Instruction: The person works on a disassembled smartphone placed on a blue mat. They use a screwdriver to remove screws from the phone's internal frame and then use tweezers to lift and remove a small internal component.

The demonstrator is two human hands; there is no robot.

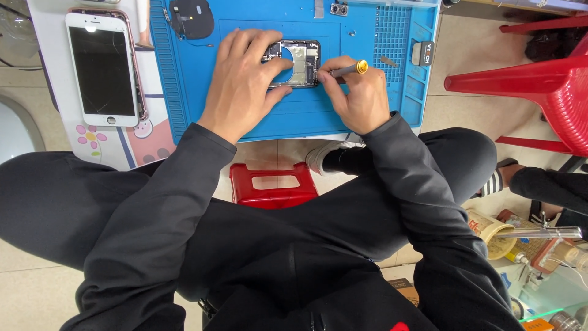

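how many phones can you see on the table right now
2: an opened phone body on the blue mat under both hands, and a white-fronted phone left of the mat.
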